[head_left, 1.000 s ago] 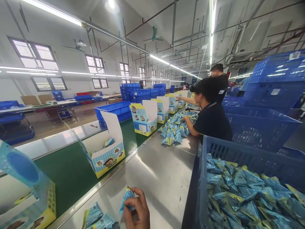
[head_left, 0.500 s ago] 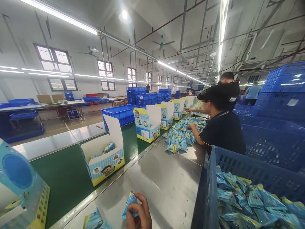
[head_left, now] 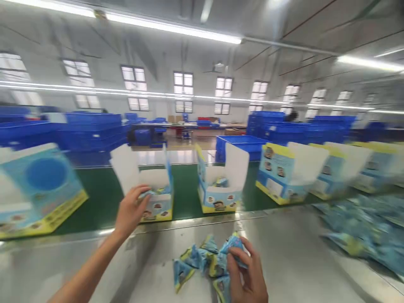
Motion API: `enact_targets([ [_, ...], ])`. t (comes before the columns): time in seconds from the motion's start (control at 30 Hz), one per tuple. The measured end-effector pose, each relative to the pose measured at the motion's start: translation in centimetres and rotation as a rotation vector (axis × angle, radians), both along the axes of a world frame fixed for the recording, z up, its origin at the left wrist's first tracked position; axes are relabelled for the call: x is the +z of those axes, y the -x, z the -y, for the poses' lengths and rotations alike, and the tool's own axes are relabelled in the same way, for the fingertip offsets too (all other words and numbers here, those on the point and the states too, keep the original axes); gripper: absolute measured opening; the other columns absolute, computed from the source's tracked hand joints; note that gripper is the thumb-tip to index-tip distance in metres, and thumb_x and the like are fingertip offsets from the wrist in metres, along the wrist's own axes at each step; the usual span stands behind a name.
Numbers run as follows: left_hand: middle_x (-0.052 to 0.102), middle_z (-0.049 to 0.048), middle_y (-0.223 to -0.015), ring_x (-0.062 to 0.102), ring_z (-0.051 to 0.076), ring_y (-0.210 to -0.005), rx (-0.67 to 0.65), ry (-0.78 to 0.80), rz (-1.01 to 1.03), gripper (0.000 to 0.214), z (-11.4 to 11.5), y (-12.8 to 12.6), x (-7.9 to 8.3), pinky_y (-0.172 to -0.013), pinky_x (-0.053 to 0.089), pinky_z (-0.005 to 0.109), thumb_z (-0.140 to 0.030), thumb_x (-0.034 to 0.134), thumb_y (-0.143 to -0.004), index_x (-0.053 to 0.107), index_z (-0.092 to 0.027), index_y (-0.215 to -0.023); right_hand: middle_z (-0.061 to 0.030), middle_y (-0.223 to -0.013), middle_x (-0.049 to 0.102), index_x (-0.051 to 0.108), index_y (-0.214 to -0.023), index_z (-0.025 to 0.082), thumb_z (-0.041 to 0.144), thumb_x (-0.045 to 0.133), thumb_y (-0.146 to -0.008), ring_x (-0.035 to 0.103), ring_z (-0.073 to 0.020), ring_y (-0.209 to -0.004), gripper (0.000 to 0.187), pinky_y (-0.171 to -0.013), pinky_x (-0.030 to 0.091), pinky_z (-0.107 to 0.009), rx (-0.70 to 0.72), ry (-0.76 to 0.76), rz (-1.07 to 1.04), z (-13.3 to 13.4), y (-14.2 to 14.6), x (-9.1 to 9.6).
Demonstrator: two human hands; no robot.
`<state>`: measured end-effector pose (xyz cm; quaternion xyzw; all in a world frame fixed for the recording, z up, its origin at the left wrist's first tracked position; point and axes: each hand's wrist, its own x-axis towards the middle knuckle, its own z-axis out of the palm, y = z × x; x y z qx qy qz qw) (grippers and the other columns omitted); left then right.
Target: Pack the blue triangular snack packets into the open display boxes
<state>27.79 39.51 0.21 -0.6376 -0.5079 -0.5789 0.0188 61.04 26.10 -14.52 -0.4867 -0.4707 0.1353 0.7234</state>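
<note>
At the front rim of an open display box (head_left: 157, 208), my left hand (head_left: 131, 209) pinches a small blue snack packet (head_left: 146, 194). Other packets show inside that box, partly hidden by my fingers. My right hand (head_left: 248, 269) grips another blue pyramid-shaped packet (head_left: 232, 243) at the edge of a small pile of packets (head_left: 197, 257) on the metal table (head_left: 158, 261). To the right of the left hand's box stands a second open box (head_left: 221, 203) with a few packets in it.
A green conveyor belt (head_left: 186, 189) carries the boxes in a row. One box (head_left: 47, 181) stands at the left, and more boxes (head_left: 280, 179) line the right. A large heap of packets (head_left: 369, 231) lies on the table's right side. Blue crates (head_left: 240, 143) stand beyond the belt.
My view has swung left, and the co-worker and the crate of packets are out of sight. My left hand has come into view at a box. My right hand still holds a packet.
</note>
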Motion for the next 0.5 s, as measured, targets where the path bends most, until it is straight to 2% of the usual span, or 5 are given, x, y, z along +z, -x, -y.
enact_targets([
  [0.1,0.078,0.0121,-0.144,0.077,0.031,-0.131,0.081,0.021,-0.151,0.032,2.5,4.7,0.8,-0.118,0.065,0.058,-0.048,0.082,-0.115,0.08,-0.02,-0.132,-0.0148,-0.16,0.07,0.089,-0.116,0.029,0.043,0.076,-0.116,0.077,-0.0349,-0.132,0.019,-0.105,0.069,-0.045,0.314,-0.109,0.103,-2.4,5.5,5.1],
  [0.23,0.075,0.0131,-0.151,0.075,0.033,-0.137,0.111,0.02,-0.264,0.033,-0.2,4.3,4.0,-0.12,0.065,0.059,-0.045,0.082,-0.116,0.078,-0.021,-0.137,-0.0183,-0.165,0.064,0.087,-0.124,0.026,0.046,0.061,-0.121,0.081,-0.0277,-0.115,0.033,-0.086,0.071,-0.037,0.674,-0.112,0.145,-7.7,13.7,12.2],
  [0.3,0.073,0.0137,-0.155,0.073,0.035,-0.141,0.12,0.033,-0.309,0.035,-1.8,3.9,5.9,-0.123,0.062,0.062,-0.044,0.084,-0.114,0.078,-0.02,-0.139,-0.0194,-0.173,0.059,0.086,-0.133,0.025,0.041,0.058,-0.119,0.082,-0.0262,-0.106,0.036,-0.084,0.072,-0.04,0.738,-0.091,0.185,-10.8,16.4,14.7],
  [0.4,0.069,0.0147,-0.162,0.067,0.038,-0.151,0.169,0.04,-0.332,0.04,-1.9,4.1,7.4,-0.129,0.056,0.068,-0.045,0.086,-0.112,0.077,-0.021,-0.143,-0.0144,-0.18,0.057,0.088,-0.14,0.03,0.033,0.066,-0.108,0.084,-0.0268,-0.102,0.039,-0.085,0.072,-0.042,0.828,-0.072,0.277,-13.4,16.5,16.1],
  [0.5,0.067,0.0149,-0.165,0.062,0.04,-0.156,0.188,0.044,-0.312,0.041,0.8,3.7,6.0,-0.134,0.051,0.07,-0.045,0.083,-0.114,0.075,-0.022,-0.147,-0.0093,-0.176,0.062,0.088,-0.142,0.035,0.04,0.065,-0.111,0.084,-0.0263,-0.106,0.038,-0.082,0.071,-0.039,0.863,-0.043,0.301,-12.5,10.7,14.3],
])
